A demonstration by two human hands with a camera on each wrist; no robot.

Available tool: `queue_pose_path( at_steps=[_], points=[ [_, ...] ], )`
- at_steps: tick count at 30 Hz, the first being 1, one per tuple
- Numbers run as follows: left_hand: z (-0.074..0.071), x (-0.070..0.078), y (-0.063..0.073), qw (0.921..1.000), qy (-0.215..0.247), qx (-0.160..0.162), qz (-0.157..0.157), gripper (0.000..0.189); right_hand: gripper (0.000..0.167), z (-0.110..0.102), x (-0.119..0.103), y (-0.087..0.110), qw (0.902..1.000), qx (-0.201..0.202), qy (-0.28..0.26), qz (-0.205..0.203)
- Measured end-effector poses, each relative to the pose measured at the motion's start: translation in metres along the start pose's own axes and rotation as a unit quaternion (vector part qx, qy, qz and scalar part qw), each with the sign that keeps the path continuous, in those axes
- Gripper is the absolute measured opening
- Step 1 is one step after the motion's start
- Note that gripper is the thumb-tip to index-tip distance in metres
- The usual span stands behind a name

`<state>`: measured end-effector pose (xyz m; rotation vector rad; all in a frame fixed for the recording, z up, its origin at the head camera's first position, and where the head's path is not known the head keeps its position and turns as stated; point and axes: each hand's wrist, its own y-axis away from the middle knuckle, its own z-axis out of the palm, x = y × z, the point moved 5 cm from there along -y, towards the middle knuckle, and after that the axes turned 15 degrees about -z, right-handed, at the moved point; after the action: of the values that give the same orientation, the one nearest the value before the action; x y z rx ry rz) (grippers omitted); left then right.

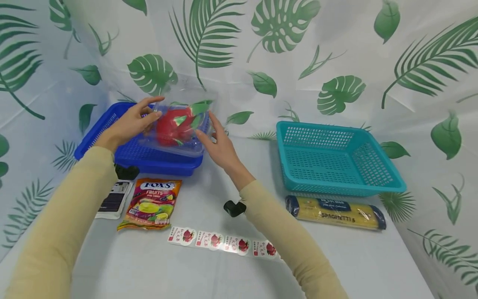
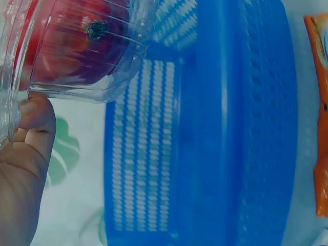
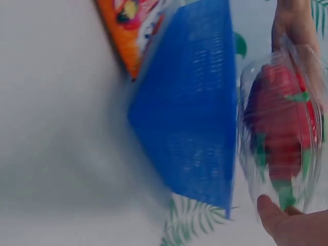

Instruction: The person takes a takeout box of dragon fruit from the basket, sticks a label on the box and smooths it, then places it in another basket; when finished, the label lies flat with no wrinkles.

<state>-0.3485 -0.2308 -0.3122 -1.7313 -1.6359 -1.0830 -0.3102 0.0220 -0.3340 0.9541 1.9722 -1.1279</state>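
Both hands hold a clear plastic clamshell box (image 1: 188,150) over the blue basket, one at each side. Inside it lies a red dragon fruit (image 1: 173,128) with green scales. My left hand (image 1: 130,121) grips the left edge, and its thumb (image 2: 36,111) shows against the box in the left wrist view. At the opposite side my right hand (image 1: 221,146) pinches the box, thumb in front. The right wrist view has the box (image 3: 251,174) just beyond the rim of the blue basket (image 3: 205,97).
An orange candy bag (image 1: 151,203) and a black-and-white packet (image 1: 113,201) lie in front of the blue basket. A strip of dragon-fruit stickers (image 1: 224,242) is nearer me. At right stands a teal basket (image 1: 341,189), with a spaghetti pack (image 1: 336,212) before it.
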Motion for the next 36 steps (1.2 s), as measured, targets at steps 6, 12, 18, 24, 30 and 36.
queue_pose_path(
  at_steps=[6,12,18,24,30,36],
  points=[
    [0.011,0.021,0.005,0.9992,0.023,-0.017,0.027,0.057,0.068,-0.011,-0.014,0.0,0.9989,0.046,-0.013,0.002],
    [0.028,0.031,0.014,0.9992,0.019,-0.014,0.034,0.056,0.056,-0.024,-0.018,0.007,0.9934,0.091,-0.052,0.045],
    [0.054,0.036,0.021,0.9981,0.046,-0.036,0.02,0.057,0.052,-0.04,-0.011,0.022,0.9895,0.105,-0.053,0.085],
    [0.079,0.04,0.028,0.9973,0.049,-0.053,0.008,0.054,0.054,-0.055,-0.006,0.038,0.9917,0.08,-0.034,0.095],
    [0.099,0.045,0.035,0.9969,0.058,-0.053,0.006,0.053,0.056,-0.065,0.002,0.053,0.9899,0.059,-0.05,0.119],
    [0.112,0.051,0.041,0.9966,0.06,-0.055,0.016,0.057,0.058,-0.073,0.005,0.066,0.9914,0.052,-0.052,0.108]
  ],
)
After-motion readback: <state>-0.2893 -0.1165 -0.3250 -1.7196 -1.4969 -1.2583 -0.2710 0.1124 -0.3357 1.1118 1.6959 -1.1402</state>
